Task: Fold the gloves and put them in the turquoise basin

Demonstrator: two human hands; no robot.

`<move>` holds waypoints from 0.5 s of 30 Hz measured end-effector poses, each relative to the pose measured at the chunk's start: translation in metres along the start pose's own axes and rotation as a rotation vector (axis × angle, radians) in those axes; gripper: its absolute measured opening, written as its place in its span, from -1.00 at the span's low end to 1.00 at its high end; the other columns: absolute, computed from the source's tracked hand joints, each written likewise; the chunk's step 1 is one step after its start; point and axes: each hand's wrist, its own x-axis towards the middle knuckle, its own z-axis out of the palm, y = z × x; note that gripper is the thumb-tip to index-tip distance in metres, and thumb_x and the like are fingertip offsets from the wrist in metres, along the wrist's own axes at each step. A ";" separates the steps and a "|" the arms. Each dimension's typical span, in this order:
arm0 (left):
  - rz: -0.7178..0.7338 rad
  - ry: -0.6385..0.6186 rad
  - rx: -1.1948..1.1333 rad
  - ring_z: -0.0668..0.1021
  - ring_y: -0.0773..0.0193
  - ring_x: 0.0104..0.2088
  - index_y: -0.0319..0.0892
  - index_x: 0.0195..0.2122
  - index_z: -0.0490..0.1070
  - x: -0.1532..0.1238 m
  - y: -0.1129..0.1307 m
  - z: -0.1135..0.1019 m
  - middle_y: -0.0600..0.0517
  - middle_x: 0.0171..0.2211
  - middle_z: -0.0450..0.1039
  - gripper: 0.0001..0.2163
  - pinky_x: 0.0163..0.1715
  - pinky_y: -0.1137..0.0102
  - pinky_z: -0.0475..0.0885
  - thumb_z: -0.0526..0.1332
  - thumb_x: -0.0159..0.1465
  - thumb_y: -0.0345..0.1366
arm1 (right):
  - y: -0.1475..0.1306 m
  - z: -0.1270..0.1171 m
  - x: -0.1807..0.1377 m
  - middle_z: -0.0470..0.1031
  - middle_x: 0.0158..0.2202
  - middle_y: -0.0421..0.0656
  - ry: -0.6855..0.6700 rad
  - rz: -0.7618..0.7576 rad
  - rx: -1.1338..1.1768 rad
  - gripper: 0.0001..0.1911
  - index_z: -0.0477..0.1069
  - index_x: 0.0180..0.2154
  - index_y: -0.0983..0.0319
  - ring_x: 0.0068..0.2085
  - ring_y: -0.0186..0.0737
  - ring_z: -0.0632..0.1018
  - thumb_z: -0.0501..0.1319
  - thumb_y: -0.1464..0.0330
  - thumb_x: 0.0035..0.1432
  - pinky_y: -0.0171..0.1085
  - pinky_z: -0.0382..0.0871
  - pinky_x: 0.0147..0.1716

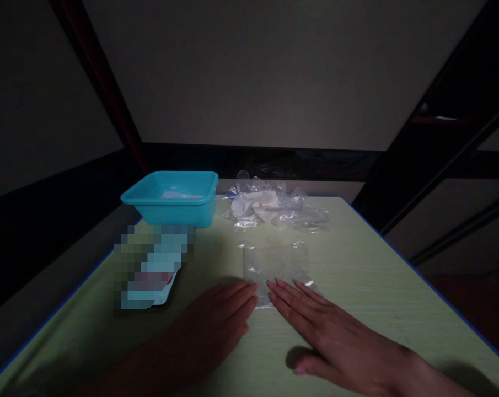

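A clear flat plastic bag (276, 264) lies on the pale green table (377, 298) in front of me. My left hand (216, 322) rests flat on the table, fingers stretched out, fingertips touching the bag's near left corner. My right hand (327, 336) also lies flat with fingers extended, its fingertips on the bag's near edge. Neither hand grips anything.
A teal plastic tub (172, 198) stands at the back left with something pale inside. A heap of crumpled clear bags (274, 209) lies at the back centre. A blurred packet (152, 264) sits left of the hands. The table's blue edges run left and right.
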 end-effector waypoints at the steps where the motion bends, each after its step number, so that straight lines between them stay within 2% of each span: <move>1: -0.008 -0.020 -0.021 0.47 0.12 -0.02 -0.35 0.01 0.28 -0.001 -0.001 0.001 -0.17 -0.01 0.42 -0.72 -0.07 0.25 0.42 -0.01 0.29 -0.46 | 0.000 -0.001 0.000 -0.26 0.31 0.01 -0.007 -0.005 0.001 -0.22 -0.23 0.28 0.31 0.30 -0.04 -0.13 -0.05 0.00 0.22 0.02 -0.20 0.24; 7: -0.046 -0.084 -0.107 0.43 0.06 0.02 -0.33 -0.02 0.32 0.000 -0.003 -0.001 -0.19 0.02 0.39 -0.72 -0.03 0.19 0.39 0.13 0.24 -0.39 | 0.000 0.001 0.000 -0.30 0.32 0.00 -0.008 0.019 -0.042 -0.21 -0.26 0.28 0.30 0.30 -0.02 -0.15 -0.05 0.00 0.22 0.03 -0.18 0.24; 15: -0.113 -0.048 -0.142 0.44 0.12 -0.02 -0.26 -0.09 0.36 -0.001 0.001 0.005 -0.11 -0.03 0.43 -0.79 -0.04 0.23 0.39 0.12 0.25 -0.38 | 0.004 0.010 -0.005 -0.32 0.32 -0.01 0.082 0.021 -0.085 -0.22 -0.28 0.29 0.22 0.30 0.03 -0.15 -0.01 0.02 0.21 0.06 -0.15 0.23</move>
